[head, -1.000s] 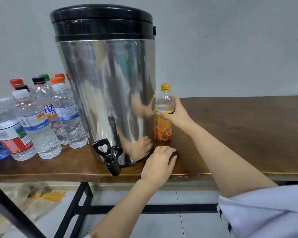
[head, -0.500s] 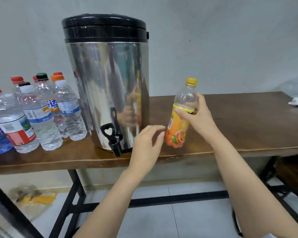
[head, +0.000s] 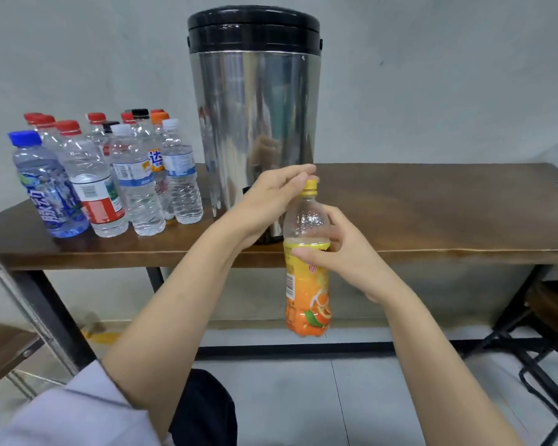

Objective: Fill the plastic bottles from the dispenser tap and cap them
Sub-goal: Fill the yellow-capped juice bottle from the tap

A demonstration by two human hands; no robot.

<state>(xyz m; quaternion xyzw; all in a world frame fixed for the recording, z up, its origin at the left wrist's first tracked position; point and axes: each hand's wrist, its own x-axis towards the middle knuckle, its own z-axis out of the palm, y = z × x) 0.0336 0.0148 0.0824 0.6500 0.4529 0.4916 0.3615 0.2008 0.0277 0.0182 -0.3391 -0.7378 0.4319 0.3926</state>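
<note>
Right hand (head: 345,255) grips the orange bottle (head: 306,291); left hand (head: 271,194) pinches the yellow cap (head: 310,187) just above it. Keep the bottle upright and twist only the cap.

Orange-labelled bottle (head: 306,294) with yellow cap (head: 310,186) (orange-slice print), silver dispenser (head: 255,123), black lid (head: 253,30)

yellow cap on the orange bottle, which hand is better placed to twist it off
Left. The left hand curls its fingers round the yellow cap, while the right hand grips the orange bottle at mid-body, steadying it.
</note>
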